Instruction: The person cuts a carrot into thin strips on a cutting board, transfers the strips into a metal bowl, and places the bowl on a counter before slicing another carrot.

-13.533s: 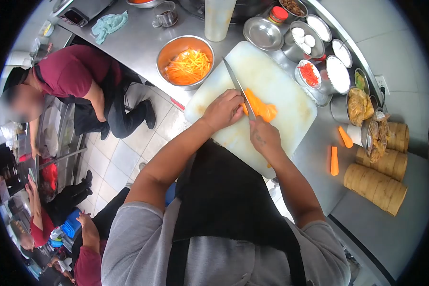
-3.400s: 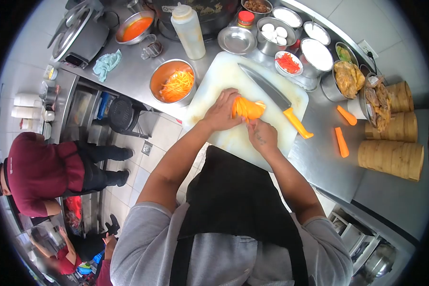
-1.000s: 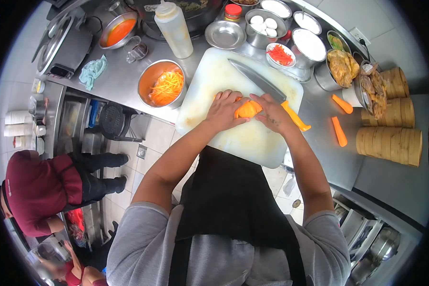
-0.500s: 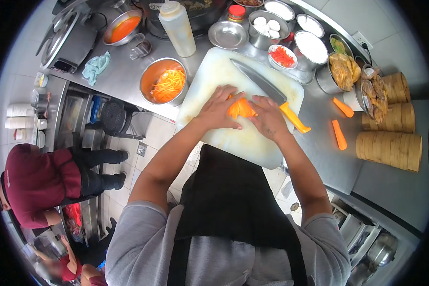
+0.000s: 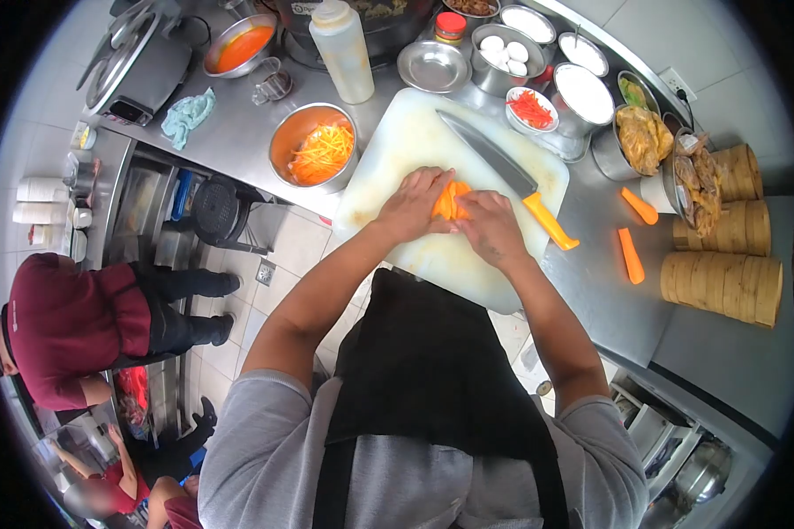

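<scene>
On the white cutting board [image 5: 397, 137], a small pile of orange carrot slices [image 5: 451, 202] lies between my hands. My left hand [image 5: 416, 204] closes on the pile from the left. From the right, my right hand [image 5: 492, 227] presses its fingers against the same slices. A knife with a yellow handle [image 5: 549, 220] rests on the board beyond my right hand, its blade pointing to the upper left. Left of the board, a metal bowl [image 5: 277, 155] holds shredded carrot [image 5: 322, 154]. Two peeled carrot pieces [image 5: 629, 256] lie on the steel counter to the right.
A squeeze bottle [image 5: 342, 57], a metal plate [image 5: 434, 67], a pot of eggs [image 5: 496, 81] and a bowl of red strips [image 5: 531, 110] stand behind the board. Bamboo steamers [image 5: 722, 284] are stacked at right. Two other people [image 5: 79, 326] are at far left.
My hands have drawn closer together and their fingers have closed around the carrot slices. The view has shifted slightly, while the knife stays on the board.
</scene>
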The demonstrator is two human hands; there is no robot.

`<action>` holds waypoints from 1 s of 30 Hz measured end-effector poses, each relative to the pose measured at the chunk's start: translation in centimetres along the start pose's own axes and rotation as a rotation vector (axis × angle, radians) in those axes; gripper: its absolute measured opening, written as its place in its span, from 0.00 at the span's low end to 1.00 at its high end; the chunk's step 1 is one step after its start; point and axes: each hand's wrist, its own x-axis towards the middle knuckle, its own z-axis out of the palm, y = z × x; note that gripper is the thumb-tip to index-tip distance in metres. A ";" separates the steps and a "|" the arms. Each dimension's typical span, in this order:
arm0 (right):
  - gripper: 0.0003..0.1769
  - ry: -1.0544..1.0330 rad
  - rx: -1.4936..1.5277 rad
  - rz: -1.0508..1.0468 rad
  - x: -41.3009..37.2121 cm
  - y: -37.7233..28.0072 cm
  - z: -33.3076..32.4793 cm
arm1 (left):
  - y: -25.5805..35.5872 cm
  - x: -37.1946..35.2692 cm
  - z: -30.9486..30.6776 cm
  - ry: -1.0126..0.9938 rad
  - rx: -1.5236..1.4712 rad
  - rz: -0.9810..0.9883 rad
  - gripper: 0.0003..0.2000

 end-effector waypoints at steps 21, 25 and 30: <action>0.21 0.014 -0.092 0.087 0.8 -0.8 0.4 | -1.0 -0.2 0.4 0.125 -0.124 0.067 0.38; 0.20 0.045 -0.062 0.111 1.0 -1.3 0.9 | -1.5 -0.2 0.2 0.133 -0.205 0.077 0.35; 0.18 0.116 -0.096 0.061 1.1 -1.8 1.0 | -1.8 -0.2 0.7 0.152 -0.225 0.063 0.31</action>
